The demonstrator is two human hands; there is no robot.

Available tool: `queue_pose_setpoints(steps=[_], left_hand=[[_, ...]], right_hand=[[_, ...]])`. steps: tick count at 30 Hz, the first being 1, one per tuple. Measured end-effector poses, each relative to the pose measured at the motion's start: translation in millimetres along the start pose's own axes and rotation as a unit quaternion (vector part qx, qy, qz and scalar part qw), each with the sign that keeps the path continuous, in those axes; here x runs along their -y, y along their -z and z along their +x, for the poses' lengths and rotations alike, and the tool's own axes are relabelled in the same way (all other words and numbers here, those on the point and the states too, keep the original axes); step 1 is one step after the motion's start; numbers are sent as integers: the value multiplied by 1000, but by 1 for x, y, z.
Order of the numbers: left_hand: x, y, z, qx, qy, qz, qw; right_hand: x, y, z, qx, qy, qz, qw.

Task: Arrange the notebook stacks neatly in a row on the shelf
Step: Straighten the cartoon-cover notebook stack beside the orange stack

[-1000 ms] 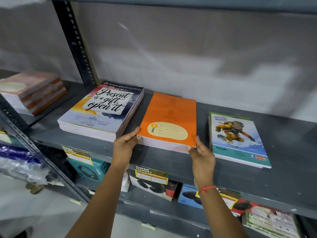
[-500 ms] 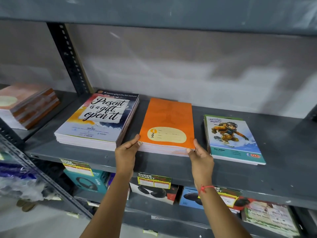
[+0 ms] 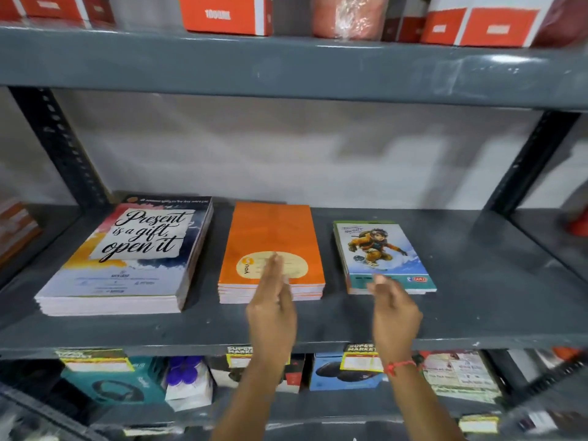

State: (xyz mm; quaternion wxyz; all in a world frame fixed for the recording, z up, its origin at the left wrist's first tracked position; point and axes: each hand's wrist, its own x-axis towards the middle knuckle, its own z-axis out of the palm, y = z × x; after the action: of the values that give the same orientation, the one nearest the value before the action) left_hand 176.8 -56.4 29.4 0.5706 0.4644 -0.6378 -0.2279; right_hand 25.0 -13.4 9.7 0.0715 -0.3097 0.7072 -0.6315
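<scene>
Three notebook stacks lie in a row on the grey shelf (image 3: 477, 281). At the left is the large stack with the "Present is a gift, open it" cover (image 3: 127, 256). The orange stack (image 3: 270, 230) sits in the middle and the thin cartoon-cover stack (image 3: 378, 249) at the right. My left hand (image 3: 272, 307) is raised edge-on in front of the orange stack, fingers straight and holding nothing. My right hand (image 3: 394, 310) hovers in front of the cartoon stack's near edge, fingers loosely bent and empty. Both hands are blurred.
Orange and white boxes (image 3: 224, 14) stand on the shelf above. Boxed headphones (image 3: 114, 386) and other packs with price tags fill the shelf below. Dark perforated uprights (image 3: 60, 144) frame the bay. Bare shelf surface lies right of the cartoon stack.
Both hands have let go of the orange stack's near corners and shifted right, the right hand now at the cartoon stack. The camera has tilted up, showing the upper shelf.
</scene>
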Motion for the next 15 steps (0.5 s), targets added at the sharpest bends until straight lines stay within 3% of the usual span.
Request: queue_pose_setpoints(steps=[2, 4, 8, 11, 15], left_hand=[[-14, -24, -6, 89, -20, -25, 996], [-19, -48, -15, 186, 3, -52, 981], [-16, -85, -19, 372, 139, -72, 915], [-13, -99, -14, 366, 199, -86, 905], [-11, -109, -15, 330, 222, -82, 914]], right_hand=[[-4, 21, 18, -78, -8, 35, 996], [-14, 41, 39, -80, -52, 31, 995], [-33, 70, 71, 72, -143, 28, 987], [-40, 75, 87, 200, -162, 25, 966], [-48, 79, 98, 276, -172, 57, 944]])
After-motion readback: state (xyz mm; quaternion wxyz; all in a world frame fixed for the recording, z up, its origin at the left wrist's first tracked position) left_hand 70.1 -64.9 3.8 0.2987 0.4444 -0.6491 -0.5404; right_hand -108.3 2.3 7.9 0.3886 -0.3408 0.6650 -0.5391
